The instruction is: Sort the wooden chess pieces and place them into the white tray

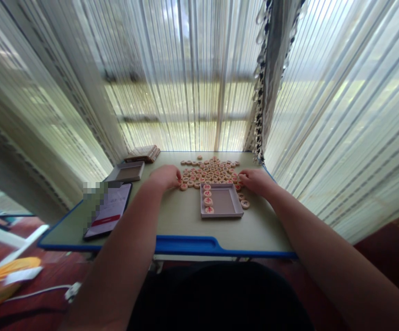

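Several round wooden game pieces (210,171) with red and dark characters lie spread on the far part of a small green table (182,220). A shallow grey tray (224,202) sits in front of them, with a column of red-marked pieces (208,198) along its left side. My left hand (166,177) rests at the left edge of the spread, fingers curled down on the pieces. At the right edge my right hand (256,180) has its fingers curled beside the tray's far right corner. What either hand holds is hidden.
A phone (109,210) with a lit screen lies at the table's left front. A second grey tray (127,171) and a folded wooden board (144,153) sit at the back left. Sheer curtains surround the table. A white cable (47,290) runs on the red floor.
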Demonstrator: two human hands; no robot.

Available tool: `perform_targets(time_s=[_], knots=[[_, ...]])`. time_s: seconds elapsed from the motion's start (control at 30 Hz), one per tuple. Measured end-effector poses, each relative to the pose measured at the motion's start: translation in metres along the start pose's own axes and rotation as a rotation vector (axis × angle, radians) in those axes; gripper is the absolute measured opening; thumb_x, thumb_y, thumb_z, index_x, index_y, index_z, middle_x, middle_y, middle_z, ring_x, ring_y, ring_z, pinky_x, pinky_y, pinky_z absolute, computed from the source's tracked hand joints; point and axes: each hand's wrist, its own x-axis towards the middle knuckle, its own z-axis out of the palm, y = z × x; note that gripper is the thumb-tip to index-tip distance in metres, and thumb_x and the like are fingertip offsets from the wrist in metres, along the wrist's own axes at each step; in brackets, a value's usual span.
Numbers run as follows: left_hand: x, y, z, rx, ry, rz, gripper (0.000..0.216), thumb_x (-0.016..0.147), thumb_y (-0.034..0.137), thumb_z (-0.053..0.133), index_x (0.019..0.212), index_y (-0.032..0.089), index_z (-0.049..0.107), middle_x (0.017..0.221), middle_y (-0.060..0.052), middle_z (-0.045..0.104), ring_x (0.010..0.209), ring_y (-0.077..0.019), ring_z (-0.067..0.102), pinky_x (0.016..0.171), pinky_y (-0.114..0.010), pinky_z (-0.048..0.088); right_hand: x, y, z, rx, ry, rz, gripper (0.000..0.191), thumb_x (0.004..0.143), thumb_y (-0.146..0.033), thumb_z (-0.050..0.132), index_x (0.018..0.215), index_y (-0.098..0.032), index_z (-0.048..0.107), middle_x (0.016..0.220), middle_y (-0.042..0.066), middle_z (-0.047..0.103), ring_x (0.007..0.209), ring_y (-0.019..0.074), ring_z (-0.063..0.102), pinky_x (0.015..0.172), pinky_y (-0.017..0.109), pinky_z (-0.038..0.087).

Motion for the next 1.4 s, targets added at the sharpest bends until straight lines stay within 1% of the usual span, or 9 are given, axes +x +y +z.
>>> perform_targets(time_s=[0.17, 0.33, 0.4, 0.6, 0.77, 0.83, 1.0, 1.17, 1.4], knots=[[0.001, 0.003, 0.003, -0.029, 0.067, 0.059, 0.027, 0.066, 0.027, 0.06, 0.092, 0.024, 0.067, 0.095, -0.003, 0.068, 0.081, -0.0171, 0.061, 0.066, -0.022, 0.045, -0.003, -0.003, 0.004, 0.061, 0.01, -0.03, 0.031, 0.078, -0.043, 0.049, 0.088, -0.021, 0.069, 0.071, 0.003, 0.067, 0.061, 0.0142, 0.056, 0.055, 0.023, 0.035], [-0.001, 0.015, 0.002, -0.05, 0.351, 0.14, 0.032, 0.074, 0.031, 0.053, 0.101, 0.019, 0.063, 0.101, -0.007, 0.065, 0.089, -0.0187, 0.059, 0.077, -0.025, 0.046, -0.001, -0.005, 0.005, 0.165, 0.134, -0.092, 0.029, 0.078, -0.037, 0.051, 0.095, -0.021, 0.068, 0.085, 0.005, 0.065, 0.066, 0.0127, 0.055, 0.063, 0.023, 0.039], [0.002, 0.02, 0.005, -0.068, 0.401, 0.225, 0.031, 0.077, 0.031, 0.049, 0.1, 0.019, 0.064, 0.102, -0.006, 0.064, 0.092, -0.0183, 0.058, 0.082, -0.026, 0.044, -0.001, -0.006, 0.006, 0.187, 0.129, -0.125, 0.027, 0.077, -0.035, 0.052, 0.091, -0.02, 0.069, 0.085, 0.005, 0.065, 0.066, 0.0129, 0.056, 0.064, 0.023, 0.039], [0.015, 0.028, 0.021, -0.065, 0.282, 0.338, 0.026, 0.078, 0.033, 0.049, 0.091, 0.023, 0.07, 0.094, -0.005, 0.067, 0.09, -0.0186, 0.059, 0.082, -0.027, 0.045, 0.001, -0.008, 0.012, 0.231, 0.1, -0.136, 0.022, 0.075, -0.029, 0.053, 0.089, -0.02, 0.069, 0.088, 0.004, 0.066, 0.07, 0.0134, 0.057, 0.066, 0.022, 0.041], [0.017, 0.032, 0.024, -0.157, 0.377, 0.287, 0.046, 0.078, 0.025, 0.05, 0.124, 0.023, 0.052, 0.109, -0.004, 0.064, 0.101, -0.0174, 0.056, 0.089, -0.025, 0.042, 0.001, -0.011, 0.011, 0.239, 0.107, -0.146, 0.023, 0.076, -0.027, 0.053, 0.091, -0.019, 0.068, 0.097, 0.006, 0.067, 0.078, 0.0158, 0.06, 0.073, 0.024, 0.043], [0.016, 0.034, 0.025, -0.153, 0.425, 0.279, 0.046, 0.081, 0.023, 0.045, 0.127, 0.021, 0.048, 0.116, -0.006, 0.06, 0.108, -0.0171, 0.052, 0.095, -0.025, 0.037, 0.0, -0.011, 0.01, 0.261, 0.092, -0.126, 0.026, 0.076, -0.022, 0.05, 0.094, -0.019, 0.068, 0.096, 0.005, 0.068, 0.079, 0.0159, 0.061, 0.074, 0.024, 0.045], [0.018, 0.036, 0.03, -0.126, 0.29, 0.265, 0.038, 0.087, 0.03, 0.038, 0.12, 0.022, 0.053, 0.115, -0.007, 0.061, 0.105, -0.018, 0.056, 0.089, -0.027, 0.042, 0.001, -0.011, 0.007, 0.243, 0.173, -0.088, 0.036, 0.078, -0.013, 0.042, 0.105, -0.019, 0.065, 0.105, 0.007, 0.066, 0.097, 0.0186, 0.06, 0.086, 0.027, 0.043], [0.02, 0.039, 0.036, -0.173, 0.37, 0.229, 0.041, 0.088, 0.029, 0.034, 0.124, 0.015, 0.047, 0.121, -0.012, 0.056, 0.111, -0.0192, 0.052, 0.092, -0.029, 0.04, 0.003, -0.009, 0.009, 0.209, 0.079, -0.097, 0.033, 0.082, -0.021, 0.041, 0.103, -0.018, 0.067, 0.105, 0.009, 0.067, 0.097, 0.0211, 0.06, 0.084, 0.029, 0.045], [0.018, 0.044, 0.041, -0.158, 0.306, 0.214, 0.038, 0.089, 0.038, 0.031, 0.112, 0.019, 0.056, 0.118, -0.008, 0.058, 0.107, -0.0188, 0.053, 0.09, -0.03, 0.04, 0.007, -0.006, 0.014, 0.231, 0.126, -0.098, 0.032, 0.081, -0.019, 0.045, 0.106, -0.02, 0.065, 0.11, 0.008, 0.064, 0.102, 0.0195, 0.058, 0.089, 0.03, 0.043]])
